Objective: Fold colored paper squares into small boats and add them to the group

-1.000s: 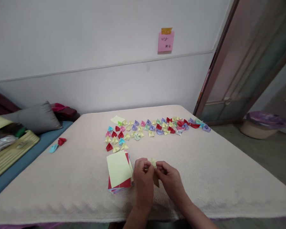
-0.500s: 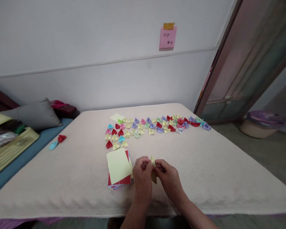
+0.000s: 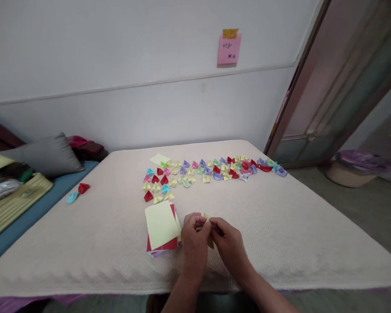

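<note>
Head view: left hand (image 3: 193, 238) and right hand (image 3: 230, 244) together pinch a yellow paper fold (image 3: 206, 216).

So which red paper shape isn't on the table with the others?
The red shape on the blue mat at left, beside a light-blue one; the other reds sit on the white table.

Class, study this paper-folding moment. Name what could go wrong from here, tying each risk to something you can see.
1. Left hand and right hand pinch a small yellow piece between fingertips; it could slip or crease crooked.
2. The left hand is close beside the paper stack; a nudge might skew its sheets.
3. Two folded pieces lie off the table, on the blue mat; others might follow.
</note>
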`<action>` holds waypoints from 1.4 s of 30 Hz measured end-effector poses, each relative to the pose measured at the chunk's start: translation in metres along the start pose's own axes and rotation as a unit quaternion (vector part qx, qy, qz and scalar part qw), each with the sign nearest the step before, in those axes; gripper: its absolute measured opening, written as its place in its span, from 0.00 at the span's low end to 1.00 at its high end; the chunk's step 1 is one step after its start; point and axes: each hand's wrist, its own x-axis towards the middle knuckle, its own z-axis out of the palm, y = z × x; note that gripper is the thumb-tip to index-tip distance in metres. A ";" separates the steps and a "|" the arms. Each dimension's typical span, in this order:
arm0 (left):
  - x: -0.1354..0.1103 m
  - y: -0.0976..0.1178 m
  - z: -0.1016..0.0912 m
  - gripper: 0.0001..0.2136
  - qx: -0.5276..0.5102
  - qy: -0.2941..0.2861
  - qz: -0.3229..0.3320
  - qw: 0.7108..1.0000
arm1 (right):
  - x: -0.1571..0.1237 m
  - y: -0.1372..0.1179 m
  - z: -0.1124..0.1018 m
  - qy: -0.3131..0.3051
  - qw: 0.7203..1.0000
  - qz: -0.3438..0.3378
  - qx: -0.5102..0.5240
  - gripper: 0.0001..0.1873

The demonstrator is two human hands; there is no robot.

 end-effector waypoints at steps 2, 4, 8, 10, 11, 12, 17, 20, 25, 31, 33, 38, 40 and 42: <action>0.000 -0.001 0.000 0.04 -0.030 -0.008 -0.024 0.999 | 0.000 -0.001 0.000 0.001 1.000 -0.002 0.001 0.06; 0.000 -0.003 0.001 0.06 -0.067 -0.023 -0.058 0.996 | -0.001 -0.001 0.000 0.002 1.000 0.000 0.008 0.07; 0.000 -0.005 0.000 0.04 -0.061 -0.034 -0.056 0.996 | -0.001 0.001 0.001 -0.003 1.000 0.003 0.011 0.07; 0.000 -0.002 -0.001 0.03 -0.028 -0.031 -0.029 0.999 | 0.000 0.001 0.001 -0.008 1.000 0.003 0.006 0.07; 0.001 0.000 -0.002 0.04 -0.010 -0.029 -0.017 0.999 | 0.000 0.001 0.001 -0.011 1.000 0.002 0.005 0.07; 0.001 0.002 -0.003 0.05 0.007 -0.026 -0.008 1.000 | 0.001 0.000 0.000 -0.014 1.000 0.002 0.006 0.07; 0.003 0.006 -0.009 0.04 0.030 -0.032 -0.013 0.999 | 0.003 -0.002 -0.003 -0.046 0.997 0.033 0.057 0.07; 0.006 0.002 -0.012 0.04 0.025 -0.043 -0.023 0.999 | 0.004 -0.003 -0.004 -0.073 0.991 0.050 0.102 0.06; 0.007 -0.001 -0.013 0.04 0.007 -0.054 -0.032 0.998 | 0.007 -0.005 -0.007 -0.110 0.978 0.093 0.150 0.05; 0.012 0.000 -0.018 0.06 -0.018 -0.009 -0.043 0.999 | 0.011 -0.007 -0.014 -0.141 0.963 0.140 0.184 0.05; 0.014 0.003 -0.021 0.09 -0.070 -0.009 -0.070 0.995 | 0.012 -0.008 -0.018 -0.137 0.957 0.152 0.204 0.05; 0.012 0.010 -0.024 0.11 -0.171 -0.120 -0.137 0.968 | 0.014 -0.009 -0.023 -0.145 0.935 0.177 0.270 0.08; 0.010 0.011 -0.024 0.10 -0.197 -0.158 -0.163 0.954 | 0.014 -0.009 -0.023 -0.155 0.924 0.189 0.294 0.10; 0.009 0.011 -0.024 0.10 -0.222 -0.169 -0.182 0.943 | 0.013 -0.010 -0.023 -0.163 0.915 0.201 0.308 0.10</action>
